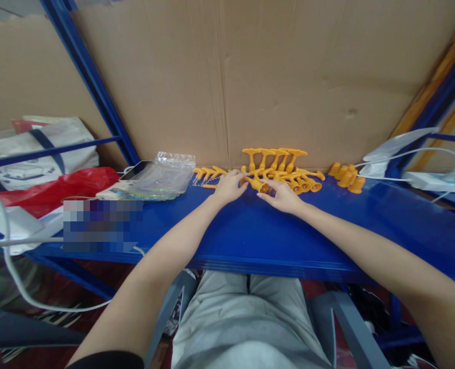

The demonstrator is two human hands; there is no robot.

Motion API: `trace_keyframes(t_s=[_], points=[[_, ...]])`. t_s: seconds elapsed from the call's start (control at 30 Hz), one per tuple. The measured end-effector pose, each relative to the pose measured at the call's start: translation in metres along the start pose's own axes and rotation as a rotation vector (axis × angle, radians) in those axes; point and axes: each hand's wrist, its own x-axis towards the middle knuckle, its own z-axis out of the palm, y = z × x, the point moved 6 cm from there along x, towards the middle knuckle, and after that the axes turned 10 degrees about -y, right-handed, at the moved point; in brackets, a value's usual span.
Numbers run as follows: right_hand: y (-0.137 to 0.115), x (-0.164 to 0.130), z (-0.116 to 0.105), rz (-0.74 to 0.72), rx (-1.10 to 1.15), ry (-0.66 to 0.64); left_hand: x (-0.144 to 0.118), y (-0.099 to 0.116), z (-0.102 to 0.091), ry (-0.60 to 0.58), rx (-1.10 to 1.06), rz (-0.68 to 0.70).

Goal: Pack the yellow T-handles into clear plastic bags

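Small workshop or packing station, blue metal shelf (250,236) used as a bench, cardboard sheet (289,77) as backing wall, batch of identical orange plastic parts (285,171), stack of clear plastic bags (166,174), white cables (423,154), carrier bags (46,148) stowed alongside.

No word, brand or number can be read anywhere — the white bag (39,148) at the left carries dark blue printing, but it is too blurred and small to make out.
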Motion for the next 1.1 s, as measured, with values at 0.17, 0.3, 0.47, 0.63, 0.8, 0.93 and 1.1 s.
trace_keyframes(t_s=[0.17, 0.3, 0.47, 0.63, 0.8, 0.93, 1.1], points=[[-0.001, -0.001, -0.001, 0.025, -0.067, 0.061, 0.001, 0.011, -0.005, 0.001, -0.112, -0.052], [0.002, -0.002, 0.001, 0.018, -0.070, 0.084, -0.001, 0.027, 0.000, -0.069, -0.271, 0.080], [0.009, -0.002, -0.001, 0.034, -0.047, 0.110, -0.004, 0.034, 0.007, -0.068, -0.327, 0.142], [0.012, 0.003, 0.009, -0.028, 0.015, 0.006, 0.000, 0.024, 0.012, -0.004, -0.429, 0.138], [0.017, 0.005, 0.027, -0.109, 0.001, -0.118, 0.007, 0.007, 0.019, 0.028, -0.448, 0.050], [0.021, 0.005, 0.033, -0.108, -0.057, -0.175, 0.010, 0.000, 0.025, 0.009, -0.487, 0.020], [0.022, 0.005, 0.034, -0.077, -0.106, -0.201, 0.014, -0.006, 0.031, 0.004, -0.536, -0.028]])
